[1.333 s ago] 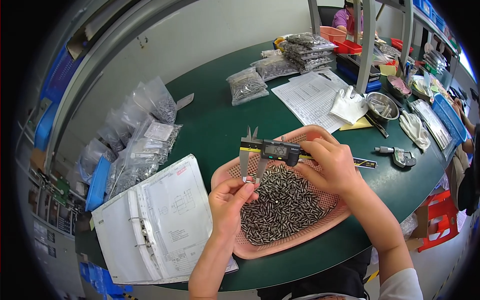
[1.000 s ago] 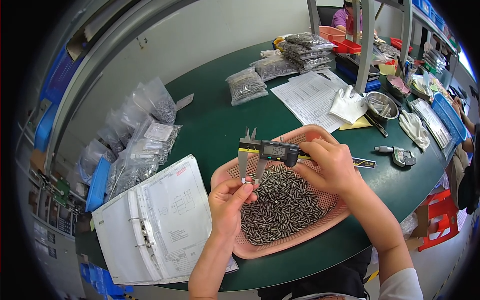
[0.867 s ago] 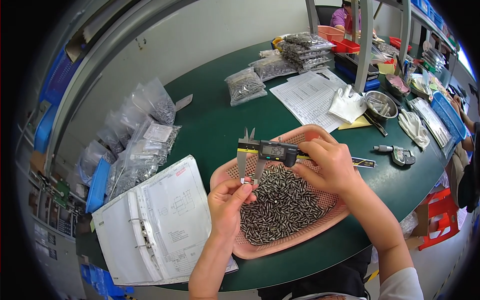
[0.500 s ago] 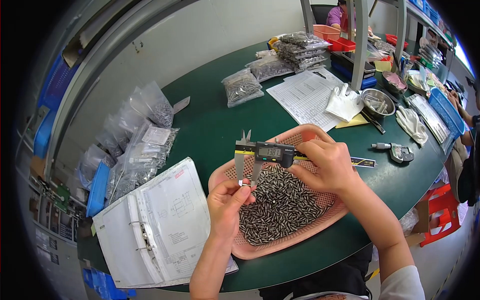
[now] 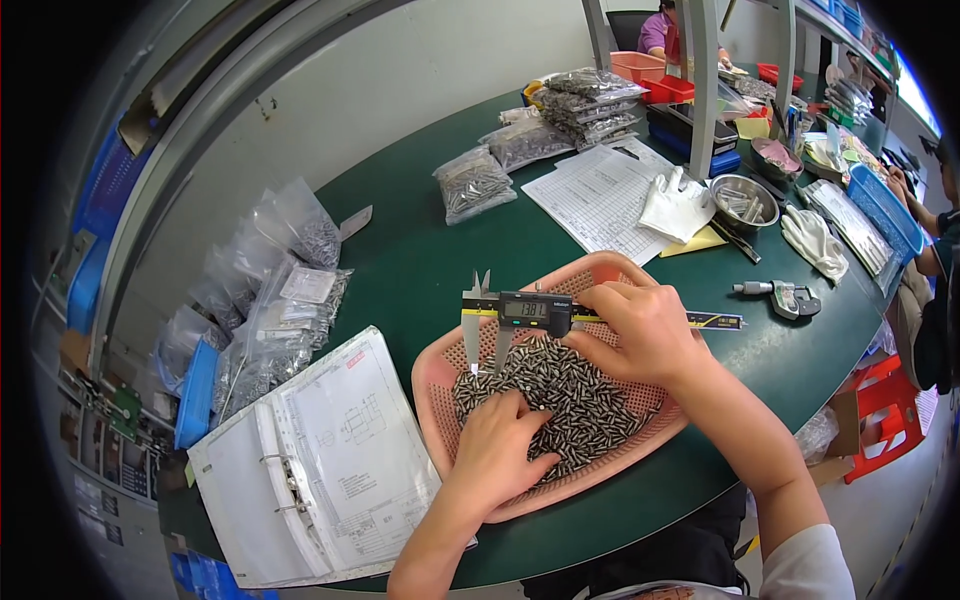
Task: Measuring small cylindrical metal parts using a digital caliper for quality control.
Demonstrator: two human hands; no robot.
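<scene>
A pink perforated basket (image 5: pixel 432 396) sits on the green table (image 5: pixel 410 260), filled with several small metal pins (image 5: pixel 580 400). My right hand (image 5: pixel 645 332) grips a digital caliper (image 5: pixel 522 310) by its slider and holds it level over the far side of the basket, jaws pointing down with nothing between them. My left hand (image 5: pixel 500 450) rests palm down on the pile of pins, its fingertips curled into them. Whether it holds a pin is hidden.
An open ring binder (image 5: pixel 320 470) with drawings lies left of the basket, with bags of metal parts (image 5: pixel 270 300) beyond it. Behind are a form sheet (image 5: pixel 600 195), white gloves (image 5: pixel 675 205), a steel bowl (image 5: pixel 745 200) and a micrometer (image 5: pixel 780 295). Another person (image 5: pixel 940 250) sits at right.
My left hand has dropped from the caliper jaws, where it held a pin, down onto the pile. The right hand keeps the caliper nearly still.
</scene>
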